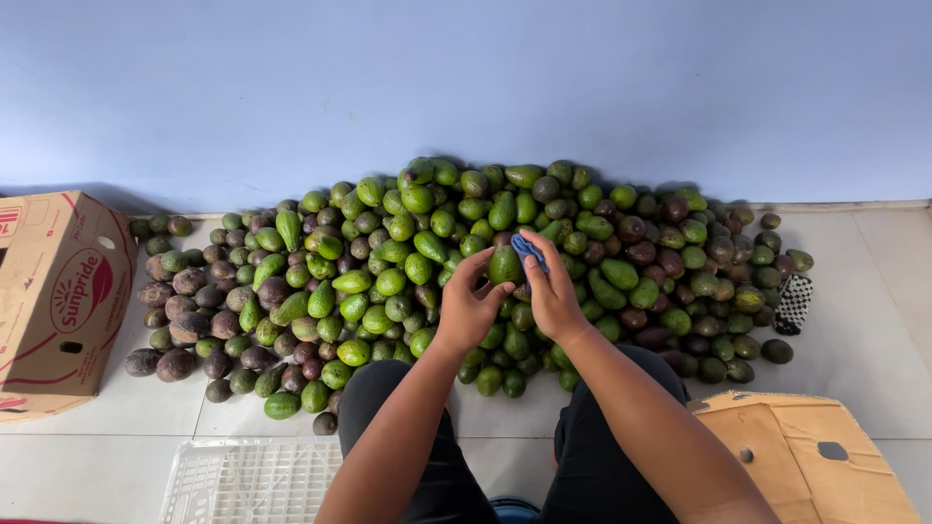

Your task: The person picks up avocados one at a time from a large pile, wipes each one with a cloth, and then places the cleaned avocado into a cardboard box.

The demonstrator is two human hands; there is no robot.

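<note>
My left hand [469, 309] grips a green avocado [504, 264] held up over the middle of a big heap of avocados [388, 252] on the floor. My right hand [550, 286] pinches a small blue cloth [529, 250] and presses it against the right side of that avocado. The heap mixes bright green fruit in the middle with dark purple-brown fruit [184, 311] at the left and right edges. My knees in dark trousers [582, 456] show below my forearms.
An open cardboard box [58, 291] lies at the left. A second cardboard box [815, 456] sits at the lower right. A white plastic crate [248, 480] is at the bottom left. A black-and-white checked cloth [794, 303] lies by the heap's right edge. A blue wall [466, 87] stands behind.
</note>
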